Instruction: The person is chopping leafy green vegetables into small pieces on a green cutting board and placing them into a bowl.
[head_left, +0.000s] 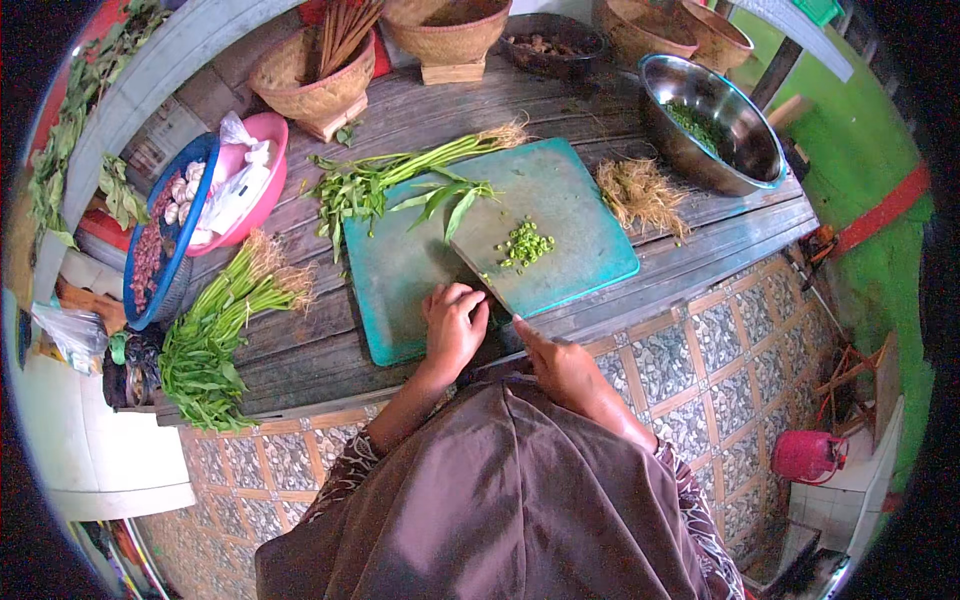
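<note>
My right hand (562, 367) grips a knife (480, 274) by its handle, the blade slanting up and left over a teal cutting board (585, 202). Close to the blade's left side, my left hand (456, 322) rests near the board's front edge with curled fingers; whether anything is under them is hidden. Chopped green stem pieces (526, 244) lie in a small heap right of the blade. Loose narrow leaves (454, 199) spread beyond the knife tip. Along the board's back left edge lies a bunch of rooted leafy greens, likely water spinach (405, 165).
Cut-off roots (641, 195) lie right of the board, below a steel bowl (712, 124) holding chopped greens. On the left are another bunch of greens (225, 322), a blue basket (150, 292) with garlic and shallots, and a pink basin (279, 157). Woven baskets (322, 82) stand behind.
</note>
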